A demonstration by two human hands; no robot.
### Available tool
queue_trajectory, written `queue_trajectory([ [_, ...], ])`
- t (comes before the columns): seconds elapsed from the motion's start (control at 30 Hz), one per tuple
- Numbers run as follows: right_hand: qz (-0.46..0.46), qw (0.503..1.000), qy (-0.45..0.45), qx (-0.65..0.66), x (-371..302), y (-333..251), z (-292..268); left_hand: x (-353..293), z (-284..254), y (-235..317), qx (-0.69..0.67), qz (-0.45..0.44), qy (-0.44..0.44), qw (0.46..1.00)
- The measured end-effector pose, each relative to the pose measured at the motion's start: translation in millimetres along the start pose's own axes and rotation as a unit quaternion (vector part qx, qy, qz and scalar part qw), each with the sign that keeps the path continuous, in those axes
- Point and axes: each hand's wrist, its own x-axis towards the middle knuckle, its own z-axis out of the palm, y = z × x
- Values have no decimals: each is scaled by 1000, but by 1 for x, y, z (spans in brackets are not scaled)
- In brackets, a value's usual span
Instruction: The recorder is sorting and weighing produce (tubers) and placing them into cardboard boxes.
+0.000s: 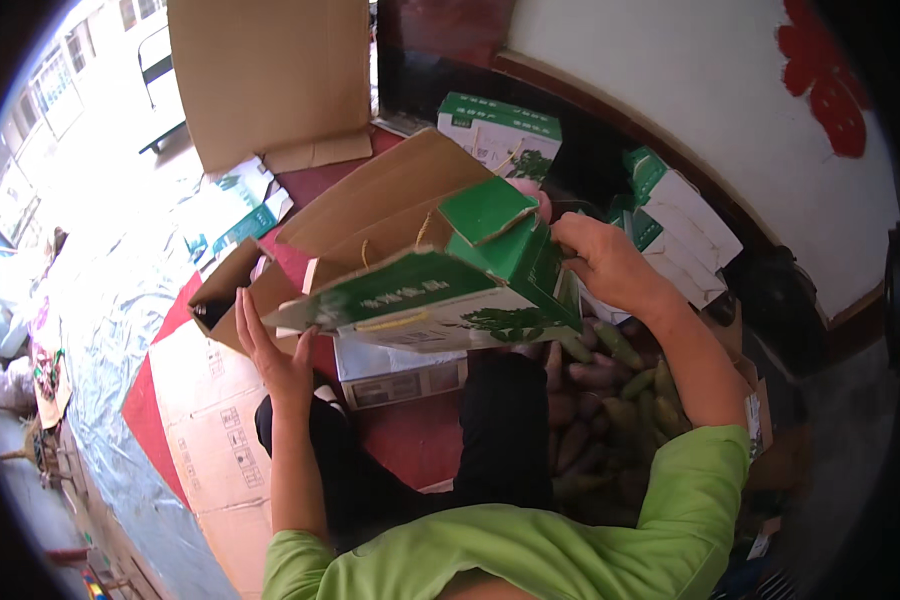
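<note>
A green and white cardboard carton (410,295), tilted with its brown flaps spread, is held up in front of me above my lap. At its left end, my left hand (282,368) has its fingers straight along the end flap, the thumb by the edge of the printed panel. My right hand (615,265) pinches the carton's green right corner, fingers curled in. Yellow cord handles (423,228) show against the carton's brown inside. Below the carton, a white and grey box (402,382) rests near my legs.
Green and purplish elongated produce (610,410) lies heaped at my right. Another carton (500,130) stands behind, with folded ones (685,235) by the wall. A large brown cardboard sheet (270,80) stands upright at the back. Flattened cardboard (215,430) and plastic sheeting (110,380) cover the left.
</note>
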Motion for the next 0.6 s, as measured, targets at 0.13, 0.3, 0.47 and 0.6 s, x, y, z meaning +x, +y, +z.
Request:
queue_trajectory([
  [0.13,-32,999,-6,-5,-1,13,25,0,-13,1,-74,-89,-151,982],
  [0.3,9,999,10,-36,-11,45,63,-7,-11,17,-108,-87,-285,948],
  [0.47,82,993,74,39,-32,85,112,-9,0,39,-17,47,-299,953],
  [0.6,141,967,138,161,-50,122,172,-9,17,48,85,168,-234,954],
])
